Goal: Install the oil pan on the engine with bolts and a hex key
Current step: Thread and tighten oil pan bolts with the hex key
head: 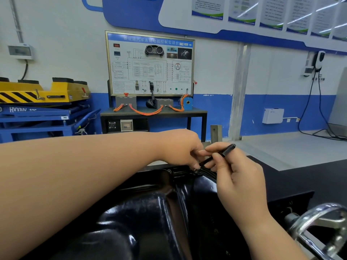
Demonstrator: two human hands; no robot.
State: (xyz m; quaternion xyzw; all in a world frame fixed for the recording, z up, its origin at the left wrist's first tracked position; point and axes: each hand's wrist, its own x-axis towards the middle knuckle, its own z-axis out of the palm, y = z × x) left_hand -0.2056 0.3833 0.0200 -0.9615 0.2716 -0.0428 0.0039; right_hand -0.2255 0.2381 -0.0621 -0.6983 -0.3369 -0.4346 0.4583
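The glossy black oil pan [150, 209] fills the lower middle of the view, bottom side up. A black hex key [222, 153] slants down to the pan's far rim, its tip near a flange hole. My right hand [236, 177] pinches the key's upper part between thumb and fingers. My left hand [180, 149] reaches across from the left, its fingertips curled down at the key's lower end on the rim. Whether a bolt sits under those fingertips is hidden. One bolt head [169, 171] shows on the far flange.
A chrome handwheel [319, 226] of the engine stand sits at the lower right. Behind stand a training panel bench [154, 111] with orange cables, a blue and yellow lift table [37, 102] at the left, and a grey floor at the right.
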